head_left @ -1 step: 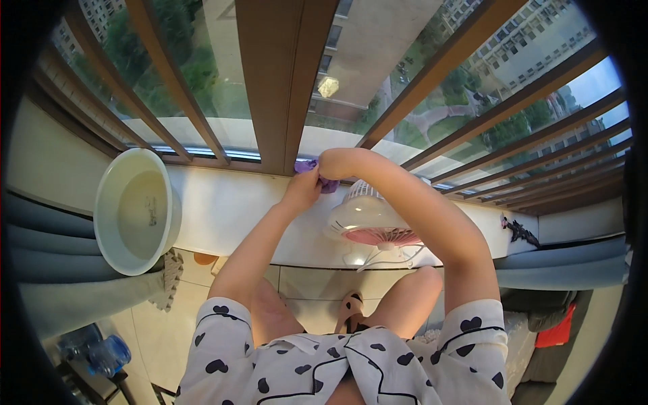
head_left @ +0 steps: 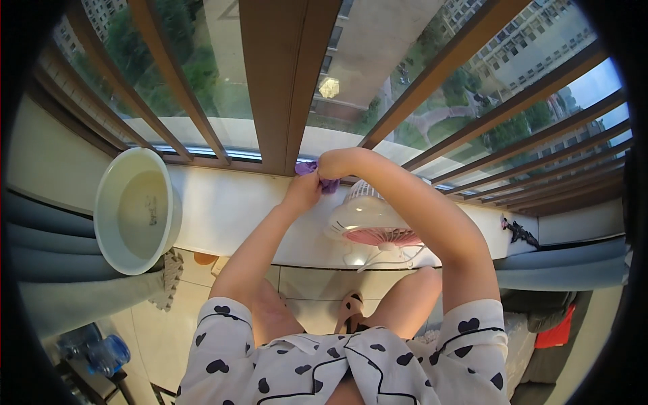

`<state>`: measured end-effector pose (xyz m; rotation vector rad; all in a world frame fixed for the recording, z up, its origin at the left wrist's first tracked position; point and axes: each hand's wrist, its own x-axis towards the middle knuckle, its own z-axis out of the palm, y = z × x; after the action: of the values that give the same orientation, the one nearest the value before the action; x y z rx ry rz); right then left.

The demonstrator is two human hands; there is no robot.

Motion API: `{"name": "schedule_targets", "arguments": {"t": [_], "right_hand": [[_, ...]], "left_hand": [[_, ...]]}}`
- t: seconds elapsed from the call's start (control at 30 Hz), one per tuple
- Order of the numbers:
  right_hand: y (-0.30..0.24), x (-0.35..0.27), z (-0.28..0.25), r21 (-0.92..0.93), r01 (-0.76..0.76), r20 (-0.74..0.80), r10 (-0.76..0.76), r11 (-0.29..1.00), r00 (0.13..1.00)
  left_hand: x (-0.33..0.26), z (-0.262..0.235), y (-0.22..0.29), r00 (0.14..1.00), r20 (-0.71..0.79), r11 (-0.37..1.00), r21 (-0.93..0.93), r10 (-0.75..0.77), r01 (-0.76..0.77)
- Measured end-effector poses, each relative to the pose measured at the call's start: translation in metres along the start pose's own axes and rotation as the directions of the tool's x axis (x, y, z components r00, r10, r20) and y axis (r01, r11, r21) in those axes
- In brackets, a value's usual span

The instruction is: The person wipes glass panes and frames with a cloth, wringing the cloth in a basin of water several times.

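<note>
A crumpled purple cloth [head_left: 329, 185] is bunched at the foot of the brown window frame, above the back edge of the white sill. My left hand [head_left: 302, 192] is closed on it from the left, fingers pinched together. From the right, my right hand [head_left: 335, 164] bends over with its wrist curled and is closed on the same cloth. Both hands touch each other there. Part of the cloth and most fingertips are hidden by the hands. Under my right forearm stands a white and pink fan [head_left: 368, 219], its face turned toward me.
A pale basin [head_left: 128, 253] holding water stands at the sill's left end. Brown bars [head_left: 449, 75] cross the window. A small dark figure [head_left: 520, 232] lies on the right of the sill [head_left: 223, 202]. Curtains [head_left: 47, 239] hang at both sides; water jugs [head_left: 108, 354] are lower left.
</note>
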<state>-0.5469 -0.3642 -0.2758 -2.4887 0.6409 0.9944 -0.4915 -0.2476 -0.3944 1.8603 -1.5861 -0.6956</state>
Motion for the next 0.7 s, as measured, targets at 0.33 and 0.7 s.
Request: {"name": "schedule_targets", "arguments": {"t": [0.33, 0.7], "right_hand": [[-0.006, 0.028, 0.008, 0.443, -0.029, 0.227, -0.081, 0.896, 0.970], [0.002, 0.039, 0.001, 0.260, 0.098, 0.112, -0.131, 0.961, 0.985]], "left_hand": [[-0.028, 0.006, 0.000, 0.937, -0.348, 0.964, 0.254, 0.018, 0.076], [-0.023, 0.016, 0.006, 0.908, -0.397, 0.972, 0.130, -0.132, 0.197]]}}
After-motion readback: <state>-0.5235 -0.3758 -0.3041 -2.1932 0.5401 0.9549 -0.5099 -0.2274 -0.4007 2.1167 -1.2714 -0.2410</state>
